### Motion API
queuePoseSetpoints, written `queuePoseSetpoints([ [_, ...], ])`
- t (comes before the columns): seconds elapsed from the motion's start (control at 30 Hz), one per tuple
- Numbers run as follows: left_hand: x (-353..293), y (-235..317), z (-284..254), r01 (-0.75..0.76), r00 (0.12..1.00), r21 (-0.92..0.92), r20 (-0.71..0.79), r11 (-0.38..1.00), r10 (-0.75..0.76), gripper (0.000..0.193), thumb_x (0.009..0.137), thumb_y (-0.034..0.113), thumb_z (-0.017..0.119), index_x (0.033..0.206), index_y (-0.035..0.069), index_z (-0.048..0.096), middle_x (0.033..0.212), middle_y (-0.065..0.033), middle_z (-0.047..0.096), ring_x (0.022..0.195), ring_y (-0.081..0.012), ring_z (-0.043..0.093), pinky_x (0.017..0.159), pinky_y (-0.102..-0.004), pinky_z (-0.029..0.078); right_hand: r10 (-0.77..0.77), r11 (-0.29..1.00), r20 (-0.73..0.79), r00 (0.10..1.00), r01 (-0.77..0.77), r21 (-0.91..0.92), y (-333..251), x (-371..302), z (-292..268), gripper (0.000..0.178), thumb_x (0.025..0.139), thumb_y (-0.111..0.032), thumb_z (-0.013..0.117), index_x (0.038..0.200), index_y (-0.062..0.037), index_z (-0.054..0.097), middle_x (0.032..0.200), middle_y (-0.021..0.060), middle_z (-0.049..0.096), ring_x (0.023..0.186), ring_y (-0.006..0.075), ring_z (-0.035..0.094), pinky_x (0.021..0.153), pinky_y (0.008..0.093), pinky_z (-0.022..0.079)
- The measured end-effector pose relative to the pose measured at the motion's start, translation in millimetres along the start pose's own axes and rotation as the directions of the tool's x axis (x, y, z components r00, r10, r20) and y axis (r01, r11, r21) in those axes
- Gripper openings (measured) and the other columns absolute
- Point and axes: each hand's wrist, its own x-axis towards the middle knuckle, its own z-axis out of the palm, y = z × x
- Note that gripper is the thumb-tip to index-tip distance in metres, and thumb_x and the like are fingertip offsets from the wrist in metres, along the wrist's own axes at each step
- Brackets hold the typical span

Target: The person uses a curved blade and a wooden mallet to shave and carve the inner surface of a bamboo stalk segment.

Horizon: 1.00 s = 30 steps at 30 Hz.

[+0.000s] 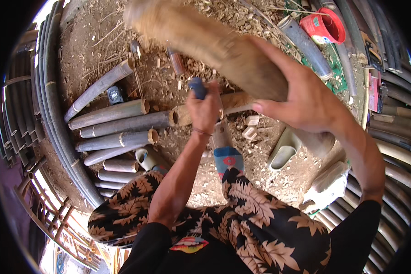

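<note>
My left hand (203, 109) is closed around a blue-handled chisel (197, 87), whose lower part is mostly hidden by the fingers. It stands over a bamboo length (183, 115) that lies across in front of my foot. In my right hand (301, 98) is a thick wooden mallet (255, 68), raised above the bamboo and pointing to the upper left; its far end is smeared by motion. My foot in a blue and grey sock (228, 157) rests close below the chisel, against the bamboo.
Several cut bamboo lengths (123, 123) lie at the left, with a small dark tape measure (115, 94) among them. Long bamboo poles (50, 91) run along the left side. A red bucket (322, 27) lies tipped at the upper right. One green clog (285, 150) sits right of my foot.
</note>
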Motion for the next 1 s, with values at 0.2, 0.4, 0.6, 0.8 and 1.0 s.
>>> queuePoseSetpoints([
  [0.2, 22, 52, -9, -0.216, 0.967, -0.118, 0.111, 0.969, 0.229, 0.027, 0.09, 0.027, 0.066, 0.077, 0.01, 0.048, 0.059, 0.0011, 0.044, 0.044, -0.0081, 0.042, 0.036, -0.0226, 0.03, 0.049, 0.933, -0.283, 0.958, 0.057, 0.355, 3, -26, -20, 0.092, 0.074, -0.027, 0.072, 0.145, 0.0058, 0.022, 0.133, 0.0179, 0.046, 0.115, 0.023, 0.052, 0.096, 0.0334, 0.043],
  [0.4, 22, 51, 3, -0.259, 0.963, 0.105, 0.098, 0.96, 0.249, 0.03, 0.092, 0.033, 0.063, 0.09, 0.006, 0.051, 0.057, -0.0015, 0.049, 0.038, -0.0081, 0.04, 0.035, -0.0232, 0.033, 0.142, 0.873, -0.23, 0.963, -0.012, 0.488, 25, -39, -12, 0.085, 0.077, -0.024, 0.073, 0.142, 0.0066, 0.028, 0.134, 0.0167, 0.046, 0.125, 0.021, 0.044, 0.105, 0.0325, 0.032],
  [0.6, 25, 17, -6, -0.283, 0.942, 0.007, 0.191, 0.959, 0.277, 0.028, 0.088, 0.031, 0.069, 0.089, 0.006, 0.056, 0.063, 0.0028, 0.05, 0.053, -0.0059, 0.045, 0.048, -0.0203, 0.036, 0.159, 0.879, -0.234, 0.959, -0.03, 0.475, 34, -31, 0, 0.086, 0.077, -0.025, 0.074, 0.142, 0.0062, 0.028, 0.135, 0.017, 0.045, 0.126, 0.0217, 0.044, 0.105, 0.0323, 0.032],
  [0.8, 24, -2, -8, -0.267, 0.963, 0.214, 0.095, 0.94, 0.252, 0.026, 0.085, 0.027, 0.073, 0.089, 0.007, 0.058, 0.062, 0.0048, 0.051, 0.053, -0.0041, 0.047, 0.046, -0.0196, 0.036, 0.097, 0.943, -0.239, 0.966, -0.012, 0.333, 29, -11, -14, 0.092, 0.074, -0.029, 0.074, 0.144, 0.0068, 0.025, 0.136, 0.0182, 0.043, 0.127, 0.0234, 0.042, 0.106, 0.033, 0.031],
  [1.0, 25, -11, -7, -0.245, 0.962, 0.26, -0.054, 0.934, 0.267, 0.028, 0.084, 0.027, 0.075, 0.089, 0.006, 0.059, 0.064, 0.0048, 0.052, 0.055, -0.0039, 0.047, 0.049, -0.0201, 0.037, 0.004, 0.982, -0.371, 0.929, 0.066, 0.176, 16, 20, -10, 0.084, 0.076, -0.022, 0.074, 0.143, 0.0002, 0.029, 0.12, 0.0165, 0.057, 0.101, 0.0243, 0.061, 0.086, 0.0324, 0.05],
])
